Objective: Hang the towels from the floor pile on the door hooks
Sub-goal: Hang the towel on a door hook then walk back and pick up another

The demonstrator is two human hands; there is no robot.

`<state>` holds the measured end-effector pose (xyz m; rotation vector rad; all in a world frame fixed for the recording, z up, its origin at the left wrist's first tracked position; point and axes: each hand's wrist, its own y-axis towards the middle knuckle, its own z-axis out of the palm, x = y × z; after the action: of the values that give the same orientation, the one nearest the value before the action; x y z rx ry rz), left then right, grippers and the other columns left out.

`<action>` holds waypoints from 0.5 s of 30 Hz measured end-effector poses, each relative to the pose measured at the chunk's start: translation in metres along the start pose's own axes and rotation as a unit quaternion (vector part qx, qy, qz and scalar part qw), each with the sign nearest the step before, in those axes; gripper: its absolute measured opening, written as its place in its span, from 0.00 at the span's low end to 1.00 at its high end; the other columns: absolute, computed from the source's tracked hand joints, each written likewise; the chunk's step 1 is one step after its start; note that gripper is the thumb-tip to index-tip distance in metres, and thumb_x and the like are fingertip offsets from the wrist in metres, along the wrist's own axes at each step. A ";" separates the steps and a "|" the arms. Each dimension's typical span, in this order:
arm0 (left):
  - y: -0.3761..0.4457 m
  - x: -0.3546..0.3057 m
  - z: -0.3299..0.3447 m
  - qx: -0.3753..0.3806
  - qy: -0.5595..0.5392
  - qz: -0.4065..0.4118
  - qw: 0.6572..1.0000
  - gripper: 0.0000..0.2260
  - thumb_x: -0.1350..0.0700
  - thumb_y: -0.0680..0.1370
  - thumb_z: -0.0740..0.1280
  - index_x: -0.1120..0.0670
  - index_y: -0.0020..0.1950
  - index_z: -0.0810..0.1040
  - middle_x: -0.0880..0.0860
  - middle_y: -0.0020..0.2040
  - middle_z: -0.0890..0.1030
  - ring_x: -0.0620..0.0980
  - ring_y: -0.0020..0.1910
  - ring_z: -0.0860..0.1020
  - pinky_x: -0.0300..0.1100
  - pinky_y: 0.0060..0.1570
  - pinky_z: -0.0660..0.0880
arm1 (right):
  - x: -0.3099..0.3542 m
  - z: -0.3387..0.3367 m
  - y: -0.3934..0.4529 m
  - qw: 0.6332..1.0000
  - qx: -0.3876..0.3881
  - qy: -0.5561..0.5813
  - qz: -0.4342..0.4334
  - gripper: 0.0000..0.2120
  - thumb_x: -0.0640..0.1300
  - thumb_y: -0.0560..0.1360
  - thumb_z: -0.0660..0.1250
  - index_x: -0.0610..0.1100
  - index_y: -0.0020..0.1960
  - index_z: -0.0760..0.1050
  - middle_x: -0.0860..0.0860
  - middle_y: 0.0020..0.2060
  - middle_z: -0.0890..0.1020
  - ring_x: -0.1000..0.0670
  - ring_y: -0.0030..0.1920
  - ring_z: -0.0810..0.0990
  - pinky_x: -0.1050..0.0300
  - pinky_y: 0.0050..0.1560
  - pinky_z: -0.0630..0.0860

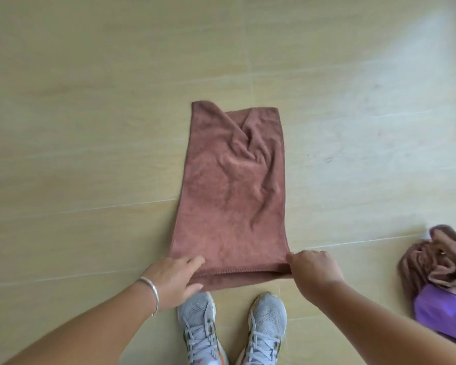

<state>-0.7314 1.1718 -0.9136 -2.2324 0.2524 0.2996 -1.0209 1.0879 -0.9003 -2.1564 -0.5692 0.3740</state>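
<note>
A reddish-brown towel lies spread lengthwise on the floor in front of me, folded double, with creases near its far end. My left hand grips its near left corner, thumb below and fingers on top. My right hand pinches the near right corner, fingers curled round the edge. At the right edge lies the pile: a crumpled brown towel on top of a purple towel. No door or hooks are in view.
The pale wood-look tiled floor stretches all around. My two grey sneakers stand just behind the towel's near edge. A bright patch of light falls at the upper right.
</note>
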 end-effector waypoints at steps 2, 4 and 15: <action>-0.010 0.001 -0.041 0.015 0.036 -0.005 0.999 0.18 0.39 0.77 0.62 0.47 0.61 0.67 0.47 0.56 0.77 0.53 0.52 0.78 0.46 0.44 0.69 | -0.013 -0.042 -0.012 1.000 -0.020 -0.003 0.009 0.16 0.36 0.74 0.56 0.51 0.56 0.74 0.51 0.52 0.81 0.46 0.54 0.80 0.54 0.46 0.66; -0.017 0.006 -0.091 0.007 0.094 -0.034 0.995 0.15 0.42 0.78 0.63 0.49 0.58 0.70 0.49 0.55 0.78 0.55 0.54 0.78 0.47 0.46 0.70 | -0.025 -0.096 -0.021 0.998 -0.055 -0.005 0.027 0.16 0.36 0.74 0.55 0.52 0.54 0.75 0.52 0.51 0.81 0.47 0.53 0.80 0.54 0.46 0.64; -0.101 0.010 -0.407 -0.244 0.113 -0.100 0.958 0.14 0.42 0.75 0.68 0.47 0.42 0.66 0.48 0.40 0.75 0.53 0.41 0.73 0.43 0.36 0.62 | -0.086 -0.405 -0.119 0.950 -0.279 0.062 0.126 0.15 0.36 0.74 0.56 0.50 0.54 0.76 0.48 0.52 0.79 0.45 0.46 0.74 0.57 0.45 0.65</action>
<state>-0.6412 0.9159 -0.5940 -2.7617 0.0740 -0.0101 -0.9426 0.8366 -0.5592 -2.7913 -0.3516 0.2263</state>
